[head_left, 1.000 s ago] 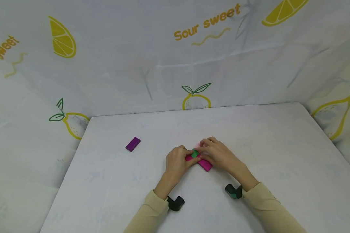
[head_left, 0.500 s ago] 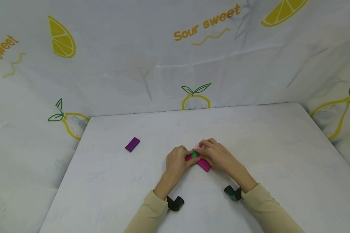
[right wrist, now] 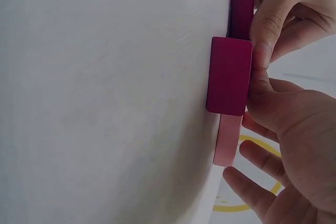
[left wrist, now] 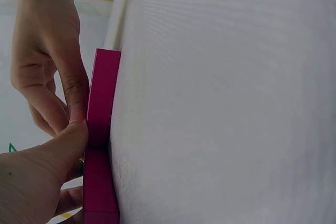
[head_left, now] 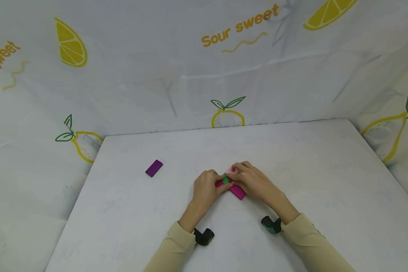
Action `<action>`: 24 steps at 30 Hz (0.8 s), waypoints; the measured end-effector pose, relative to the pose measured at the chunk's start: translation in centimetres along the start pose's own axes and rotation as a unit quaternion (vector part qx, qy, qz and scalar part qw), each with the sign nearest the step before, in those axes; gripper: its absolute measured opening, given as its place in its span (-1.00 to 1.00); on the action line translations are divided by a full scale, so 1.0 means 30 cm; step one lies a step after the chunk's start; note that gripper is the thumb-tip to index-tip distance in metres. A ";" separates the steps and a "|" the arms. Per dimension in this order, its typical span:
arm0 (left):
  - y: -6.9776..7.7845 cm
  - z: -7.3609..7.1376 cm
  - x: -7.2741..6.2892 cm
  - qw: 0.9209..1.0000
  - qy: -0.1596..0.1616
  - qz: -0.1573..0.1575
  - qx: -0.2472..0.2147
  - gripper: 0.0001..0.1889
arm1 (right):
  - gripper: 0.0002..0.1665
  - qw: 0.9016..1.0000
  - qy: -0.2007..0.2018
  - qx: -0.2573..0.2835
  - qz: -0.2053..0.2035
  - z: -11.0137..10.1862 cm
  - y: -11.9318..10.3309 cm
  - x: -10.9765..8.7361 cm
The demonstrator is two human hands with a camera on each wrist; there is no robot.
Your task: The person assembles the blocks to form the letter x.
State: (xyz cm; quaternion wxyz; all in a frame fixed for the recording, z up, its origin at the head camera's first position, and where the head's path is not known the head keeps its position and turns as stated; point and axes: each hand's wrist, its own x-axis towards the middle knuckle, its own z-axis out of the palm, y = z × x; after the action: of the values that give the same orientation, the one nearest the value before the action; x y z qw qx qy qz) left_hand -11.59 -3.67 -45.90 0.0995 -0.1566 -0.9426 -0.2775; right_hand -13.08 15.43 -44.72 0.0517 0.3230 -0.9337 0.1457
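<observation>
Two magenta blocks, one at the right (head_left: pixel 238 192) and one at the left (head_left: pixel 219 184), meet at an angle flat on the table. Behind their corner lies a green block (head_left: pixel 226 178), with a light pink block (head_left: pixel 232 170) partly under the right fingers. My left hand (head_left: pixel 204 190) pinches around the green block, its thumb over the left magenta piece. From the other side my right hand (head_left: pixel 256 183) pinches at it too, index finger and thumb close to the left ones. Both thumb tips meet above the magenta blocks in the left wrist view. Fingers hide much of the green block.
A dark purple block (head_left: pixel 154 168) lies alone on the white table (head_left: pixel 129 211), left of the hands. Black wrist cameras, left (head_left: pixel 204 237) and right (head_left: pixel 271 224), jut inward from the sleeves. A white lemon-print cloth (head_left: pixel 139 75) hangs behind the table.
My right hand has shifted slightly left, and more of the light pink block shows beside its fingers. The left hand has stayed almost in place; the purple block lies where it was.
</observation>
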 end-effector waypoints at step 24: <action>0.001 -0.007 0.000 1.000 -0.007 -0.001 0.000 -0.60 | -0.64 0.999 0.015 0.042 -0.008 0.003 0.004 -0.001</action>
State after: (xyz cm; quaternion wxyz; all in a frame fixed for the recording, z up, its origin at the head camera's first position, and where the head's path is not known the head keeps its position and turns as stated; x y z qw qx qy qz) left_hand -11.54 -3.77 -45.71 0.0931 -0.1579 -0.9433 -0.2766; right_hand -13.14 15.50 -44.85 0.0536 0.3296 -0.9234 0.1889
